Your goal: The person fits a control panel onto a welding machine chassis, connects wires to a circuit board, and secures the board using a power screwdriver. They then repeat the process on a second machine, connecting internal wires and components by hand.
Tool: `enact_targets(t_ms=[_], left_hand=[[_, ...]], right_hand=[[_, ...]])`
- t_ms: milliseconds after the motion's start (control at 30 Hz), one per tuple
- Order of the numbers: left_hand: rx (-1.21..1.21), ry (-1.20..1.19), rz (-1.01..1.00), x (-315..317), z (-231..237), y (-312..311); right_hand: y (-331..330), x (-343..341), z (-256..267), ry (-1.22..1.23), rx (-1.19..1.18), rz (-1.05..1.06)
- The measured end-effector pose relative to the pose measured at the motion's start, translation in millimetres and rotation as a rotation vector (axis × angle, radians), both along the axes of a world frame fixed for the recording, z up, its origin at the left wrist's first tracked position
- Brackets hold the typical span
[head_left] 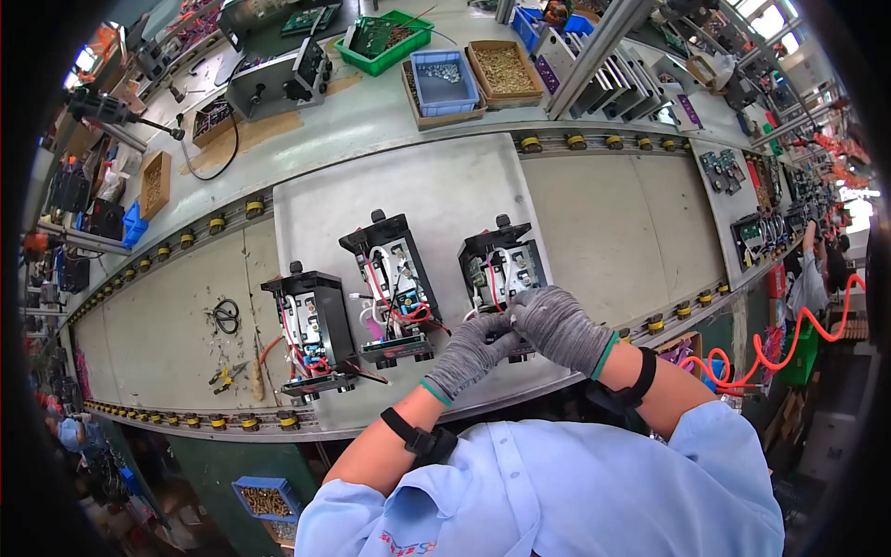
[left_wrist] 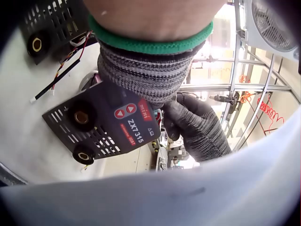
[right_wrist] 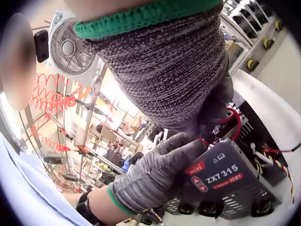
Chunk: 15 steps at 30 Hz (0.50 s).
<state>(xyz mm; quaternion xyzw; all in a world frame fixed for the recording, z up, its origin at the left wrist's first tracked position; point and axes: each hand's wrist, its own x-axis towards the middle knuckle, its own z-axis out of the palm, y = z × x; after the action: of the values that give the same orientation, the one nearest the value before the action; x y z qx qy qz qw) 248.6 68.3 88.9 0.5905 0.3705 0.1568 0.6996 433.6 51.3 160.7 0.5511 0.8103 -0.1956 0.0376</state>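
In the head view, both gloved hands meet at the front of the rightmost welding machine, which has its inside exposed. My left hand lies along the top edge of its dark front panel, marked "mini ZX7315". Its thumb and forefinger come together there in the right wrist view. Fingers curled, my right hand works just above, beside a looped red wire. The fingertips cover the spot, so I cannot tell what they pinch. Two similar open machines, one in the middle and one at left, stand upright on the pale board.
The pale board lies on a conveyor with yellow rollers. Pliers, a black cable coil and scraps lie to the left. Beyond are a blue bin, a green tray and a metal post. A red coiled hose hangs at right.
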Motion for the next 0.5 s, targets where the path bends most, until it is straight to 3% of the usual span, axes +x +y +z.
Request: enact_targets(t_ms=[33, 133, 200, 267, 300, 367, 433, 500], left_hand=[[0.004, -0.003, -0.004, 1.4, 4.7, 1.3], [0.018, 0.064, 0.007, 6.4, 8.6, 1.0], [-0.055, 0.12, 0.187, 13.4, -17.0, -6.8], [-0.009, 0.176, 0.233, 14.2, -3.4, -9.1], [0.035, 0.232, 0.288, 14.0, 0.9, -10.0], [-0.058, 0.239, 0.298, 11.2, -2.8, -11.3], [0.001, 0.151, 0.346, 5.4, -5.4, -14.7], [0.032, 0.124, 0.364, -7.2, -8.8, -22.4]], right_hand=[[3.8, -2.0, 3.9, 0.108, 0.058, 0.053], [4.9, -1.2, 10.6, 0.14, 0.039, 0.043], [1.3, 8.8, 17.3, 0.189, 0.059, 0.007], [-12.1, 25.8, 30.8, 0.423, 0.185, -0.289], [-20.3, 35.2, 28.9, 0.425, 0.187, -0.299], [-41.3, 54.8, 16.0, 0.525, 0.092, -0.663], [-68.8, 68.7, -27.9, 0.491, 0.007, -0.719], [-89.4, 70.3, -67.8, 0.112, 0.138, -0.5]])
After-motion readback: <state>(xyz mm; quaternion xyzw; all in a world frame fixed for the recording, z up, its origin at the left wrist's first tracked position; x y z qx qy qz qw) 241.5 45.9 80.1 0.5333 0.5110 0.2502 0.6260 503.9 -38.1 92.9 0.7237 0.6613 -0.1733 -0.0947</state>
